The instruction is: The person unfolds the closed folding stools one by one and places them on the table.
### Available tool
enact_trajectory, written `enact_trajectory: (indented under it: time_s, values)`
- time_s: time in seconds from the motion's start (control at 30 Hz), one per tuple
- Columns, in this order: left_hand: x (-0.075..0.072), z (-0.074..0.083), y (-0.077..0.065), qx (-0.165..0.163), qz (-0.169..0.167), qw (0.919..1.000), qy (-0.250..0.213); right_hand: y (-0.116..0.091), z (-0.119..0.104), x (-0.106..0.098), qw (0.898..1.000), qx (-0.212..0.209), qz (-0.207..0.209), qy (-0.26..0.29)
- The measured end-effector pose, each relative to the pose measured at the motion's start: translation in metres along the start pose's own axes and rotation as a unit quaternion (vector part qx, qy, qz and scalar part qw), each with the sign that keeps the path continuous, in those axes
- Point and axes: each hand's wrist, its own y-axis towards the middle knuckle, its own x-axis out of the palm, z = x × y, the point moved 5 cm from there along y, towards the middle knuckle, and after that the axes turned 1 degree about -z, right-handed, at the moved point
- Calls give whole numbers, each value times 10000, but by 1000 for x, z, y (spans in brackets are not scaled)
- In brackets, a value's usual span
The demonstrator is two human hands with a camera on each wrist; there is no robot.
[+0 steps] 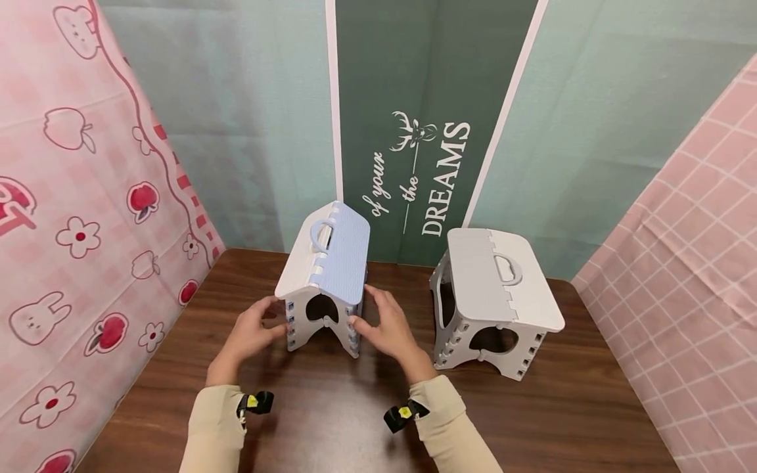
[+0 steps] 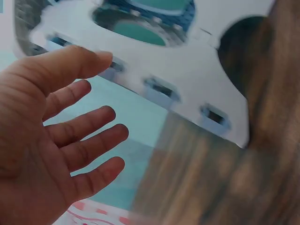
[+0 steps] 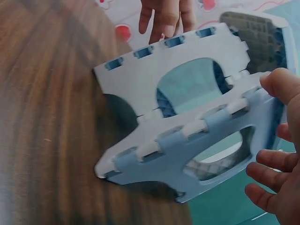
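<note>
A blue and white folding step stool (image 1: 345, 256) stands on the table, its top bent up along the hinge like a roof ridge, a loop handle on that ridge. At its left side is my left hand (image 1: 251, 335), thumb tip right at the leg panel (image 2: 187, 89) and the other fingers spread apart from it. On the opposite side, my right hand (image 1: 387, 325) has its thumb at the near edge of the white end panel (image 3: 201, 79). Its remaining fingers stretch loosely along the blue side panel (image 3: 215, 150). Neither hand curls round the stool.
A second folding stool (image 1: 532, 279), grey and white with a slightly bent top, stands to the right on the brown wooden table (image 1: 319, 420). Behind hangs a green cloth (image 1: 266, 131) with white lettering; pink patterned cloths (image 1: 77, 190) close off both sides.
</note>
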Motion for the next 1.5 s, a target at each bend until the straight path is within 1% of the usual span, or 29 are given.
enact_trajectory:
  time_s: [0.13, 0.23, 0.3, 0.43, 0.53, 0.6, 0.73, 0.83, 0.93, 1.17, 1.33, 1.5]
  values:
    - [-13, 16, -4, 326, 344, 9987, 191, 6, -9, -9, 9997, -123, 51, -219]
    - [-21, 28, -6, 623, 586, 9956, 378, 11, -15, -16, 9991, -243, 98, -319]
    - [-25, 35, -7, 731, 641, 9940, 496, 14, -19, -20, 9988, -335, 139, -324]
    - [-31, 45, -8, 752, 644, 9922, 760, 18, -23, -27, 9980, -484, 201, -353]
    - [-36, 52, -8, 871, 727, 9903, 802, 20, -26, -30, 9974, -557, 244, -390]
    - [-38, 59, -7, 1089, 848, 9874, 777, 22, -30, -31, 9971, -600, 265, -382]
    - [-39, 71, -6, 1618, 1105, 9778, 738, 26, -36, -30, 9966, -704, 225, -354]
    - [-38, 78, -6, 1889, 1239, 9717, 690, 29, -38, -27, 9965, -729, 177, -359]
    - [-37, 83, -4, 1991, 1266, 9696, 645, 31, -41, -25, 9962, -776, 204, -353]
    - [-27, 94, 5, 2098, 1131, 9704, 394, 40, -50, -19, 9950, -930, 204, -303]
    - [-19, 98, 11, 2201, 1099, 9685, 374, 45, -53, -12, 9938, -1057, 74, -324]
    - [-17, 99, 12, 2125, 1104, 9699, 431, 47, -53, -8, 9920, -1177, 26, -449]
